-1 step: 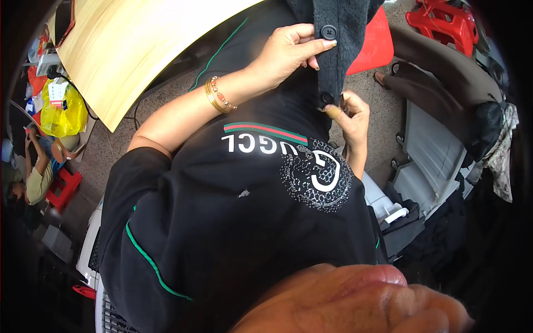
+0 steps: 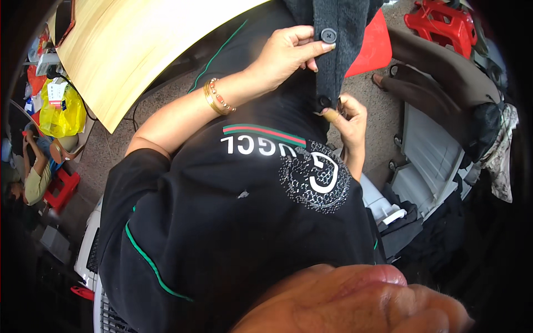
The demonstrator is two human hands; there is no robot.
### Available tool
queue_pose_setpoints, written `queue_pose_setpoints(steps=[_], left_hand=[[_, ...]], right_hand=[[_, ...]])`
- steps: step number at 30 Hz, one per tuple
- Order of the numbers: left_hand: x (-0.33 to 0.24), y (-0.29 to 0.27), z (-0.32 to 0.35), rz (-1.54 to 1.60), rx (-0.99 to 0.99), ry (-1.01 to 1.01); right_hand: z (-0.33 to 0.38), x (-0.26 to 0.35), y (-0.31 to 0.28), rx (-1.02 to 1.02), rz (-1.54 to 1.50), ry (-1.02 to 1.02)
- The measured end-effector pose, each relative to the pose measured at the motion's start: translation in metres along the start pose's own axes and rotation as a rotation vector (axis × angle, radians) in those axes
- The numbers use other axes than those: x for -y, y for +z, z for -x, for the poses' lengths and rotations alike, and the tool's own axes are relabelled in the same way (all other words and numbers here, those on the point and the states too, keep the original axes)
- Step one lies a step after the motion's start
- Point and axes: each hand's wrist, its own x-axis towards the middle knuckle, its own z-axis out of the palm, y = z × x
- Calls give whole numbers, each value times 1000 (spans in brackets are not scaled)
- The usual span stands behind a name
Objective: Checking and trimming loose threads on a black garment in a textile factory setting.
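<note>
A dark grey knit cardigan (image 2: 345, 33) hangs over my lap at the top of the view, its button band running toward me. My left hand (image 2: 294, 53) pinches the band's left edge, thumb tip beside the upper black button (image 2: 328, 36). Near the band's lower end sits another black button (image 2: 324, 102). My right hand (image 2: 351, 116) is closed just below that button, at the band's end. A tan wrap covers its thumb. Something small and thin shows by that thumb tip, too small to name. Part of the right fingers is hidden.
A pale wooden table (image 2: 122, 50) stands at upper left. Beyond it lies a yellow plastic bag (image 2: 62, 114). At upper right are a red stool (image 2: 444, 25) and a person's brown-trousered legs (image 2: 433, 66). A grey wheeled cart (image 2: 427, 150) stands on my right. Another person (image 2: 36, 172) is at far left.
The cardigan's band and both buttons have shifted slightly toward me. My right hand has moved a little left and down, and the thin thing at its thumb shows more. The left hand keeps its pinch.
</note>
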Motion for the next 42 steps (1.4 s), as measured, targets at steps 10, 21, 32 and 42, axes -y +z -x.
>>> queue_pose_setpoints(steps=[10, 21, 32, 42], left_hand=[[-33, 6, -17, 161, 236, 85], [-51, 2, -44, 367, 221, 157], [-64, 3, -51, 333, 199, 186], [-94, -10, -63, 364, 161, 274]], right_hand=[[9, 2, -3, 43, 56, 94], [3, 0, 6, 58, 308, 111], [2, -3, 4, 52, 399, 154], [2, -9, 0, 90, 578, 223]])
